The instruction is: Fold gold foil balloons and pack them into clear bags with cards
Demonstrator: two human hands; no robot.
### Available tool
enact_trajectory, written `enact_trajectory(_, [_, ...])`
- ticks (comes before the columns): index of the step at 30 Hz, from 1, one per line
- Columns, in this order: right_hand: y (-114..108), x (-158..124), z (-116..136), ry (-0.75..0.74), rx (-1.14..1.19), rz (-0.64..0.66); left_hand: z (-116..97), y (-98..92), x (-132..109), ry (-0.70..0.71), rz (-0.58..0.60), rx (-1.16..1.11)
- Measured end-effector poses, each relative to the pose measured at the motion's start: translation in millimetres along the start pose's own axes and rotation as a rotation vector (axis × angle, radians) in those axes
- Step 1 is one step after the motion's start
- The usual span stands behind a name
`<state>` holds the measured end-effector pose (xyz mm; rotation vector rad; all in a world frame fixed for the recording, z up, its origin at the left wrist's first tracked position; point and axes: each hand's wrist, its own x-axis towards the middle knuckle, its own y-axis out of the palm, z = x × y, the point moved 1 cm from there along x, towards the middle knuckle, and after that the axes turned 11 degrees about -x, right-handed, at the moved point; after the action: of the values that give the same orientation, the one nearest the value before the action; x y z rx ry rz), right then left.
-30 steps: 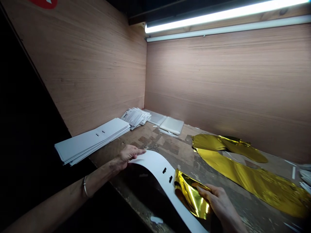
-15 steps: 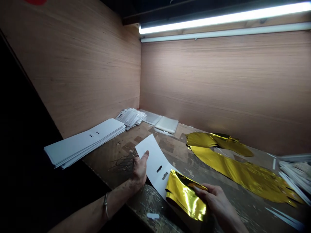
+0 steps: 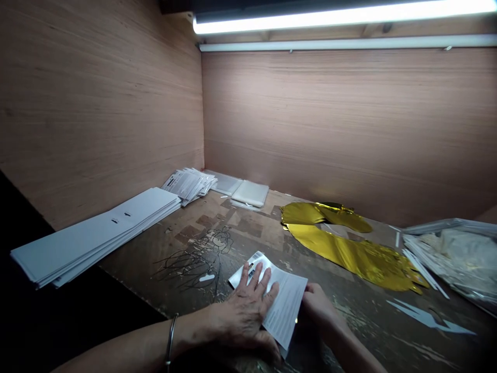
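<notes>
Left hand (image 3: 244,311), fingers spread flat, presses a folded white printed card (image 3: 288,303) onto the scuffed wooden table (image 3: 240,228). The right hand (image 3: 321,311) steadies the card's edge, its finger closure hidden. Even pressure should keep the edges aligned.

The left hand (image 3: 243,311) lies flat on the folded card (image 3: 286,303) and hides much of it. The words on the card are too small to read. The right hand (image 3: 320,312) has its fingertips tucked under the card's edge, out of sight. The clear bag (image 3: 460,254) runs off the right edge. What is inside it is too blurry to tell.
</notes>
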<state>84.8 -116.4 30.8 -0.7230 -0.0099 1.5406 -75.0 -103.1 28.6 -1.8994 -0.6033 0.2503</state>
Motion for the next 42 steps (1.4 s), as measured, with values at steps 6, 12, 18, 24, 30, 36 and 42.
enact_trajectory(6, [-32, -18, 17, -0.074, -0.598, -0.136, 3, 1.6, -4, -0.003, 0.093, -0.037])
enact_trajectory(12, [-26, -28, 4, -0.708, -1.105, -0.219, 0, 3.3, -4, 0.019, 0.046, -0.081])
enact_trajectory(18, [-8, -17, -29, -0.624, -1.14, 0.006, 15, -7.7, 1, -0.217, -0.316, -0.288])
enact_trajectory(24, [-10, -19, -28, -0.612, -1.108, -0.003, 46, -33.1, 5, -0.774, -0.772, -1.099])
enact_trajectory(30, [-8, -15, -33, -0.605, -1.096, -0.073, 31, -19.9, -1, -0.675, -0.894, -1.731])
enact_trajectory(36, [-5, -11, -37, -0.589, -1.12, -0.139, -7, 11.1, 21, -0.598, -1.037, -2.001])
enact_trajectory(42, [-7, -9, -37, -0.572, -1.069, -0.132, -12, 5.2, 9, -0.25, -0.688, -2.211])
